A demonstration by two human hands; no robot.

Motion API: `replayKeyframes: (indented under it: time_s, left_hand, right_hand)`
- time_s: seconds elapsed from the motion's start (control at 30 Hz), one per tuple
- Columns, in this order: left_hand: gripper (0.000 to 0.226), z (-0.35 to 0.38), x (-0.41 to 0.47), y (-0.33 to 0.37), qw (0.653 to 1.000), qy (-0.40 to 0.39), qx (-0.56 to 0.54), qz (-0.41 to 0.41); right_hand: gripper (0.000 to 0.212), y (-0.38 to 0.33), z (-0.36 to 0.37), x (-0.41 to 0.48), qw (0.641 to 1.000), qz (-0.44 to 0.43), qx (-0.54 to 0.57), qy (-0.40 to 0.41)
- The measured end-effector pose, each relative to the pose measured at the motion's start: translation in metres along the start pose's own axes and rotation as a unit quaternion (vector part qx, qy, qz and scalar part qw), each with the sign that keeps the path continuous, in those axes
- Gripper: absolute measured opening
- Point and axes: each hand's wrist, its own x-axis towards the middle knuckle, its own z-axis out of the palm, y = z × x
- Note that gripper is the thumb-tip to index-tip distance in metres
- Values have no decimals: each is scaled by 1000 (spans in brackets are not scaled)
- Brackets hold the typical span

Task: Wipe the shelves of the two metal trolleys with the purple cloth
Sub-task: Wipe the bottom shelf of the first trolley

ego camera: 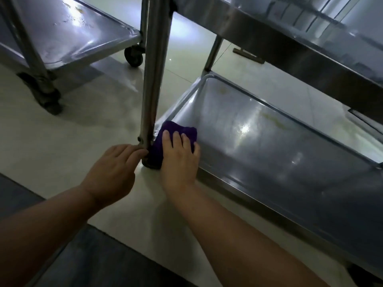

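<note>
While flat on the purple cloth (177,131), right hand (178,161) straight-fingered; left hand (113,172) loose and open at the post (154,69).

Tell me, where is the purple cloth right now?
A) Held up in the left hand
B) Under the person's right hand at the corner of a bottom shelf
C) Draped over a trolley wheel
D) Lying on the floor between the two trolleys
B: the right hand presses the purple cloth flat into the near corner of the bottom shelf, right beside the upright post.
</note>
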Motion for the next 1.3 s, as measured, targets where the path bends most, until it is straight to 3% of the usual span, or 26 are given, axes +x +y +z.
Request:
replayKeyframes:
  time_s: [0.27, 0.43, 0.67, 0.87, 1.0, 1.17, 1.3]
  left_hand:
    - [41, 24, 27, 20, 989, 113, -93, 20]
    - [44, 47, 44, 34, 989, 87, -101, 70]
    - [37, 64, 52, 40, 989, 79, -61, 113]
    - [38, 61, 54, 48, 984, 127, -72, 103]
    - [40, 59, 52, 48, 985, 113, -84, 94]
    - [36, 55, 47, 46, 985, 109, -104, 89]
    - [36, 51, 48, 44, 985, 101, -69, 121]
  right_hand:
    - [81, 25, 7, -4, 998, -48, -43, 11]
    - [88, 106, -1, -53, 998, -7, -58, -16]
    - [84, 192, -29, -128, 985, 167, -28, -11]
    - [98, 198, -51, -113, 952, 259, 30, -162]
    - [108, 167, -49, -70, 956, 210, 24, -202]
    - [61, 129, -24, -2, 973, 134, 10, -190]
    - [59, 103, -13, 54, 977, 65, -8, -202]
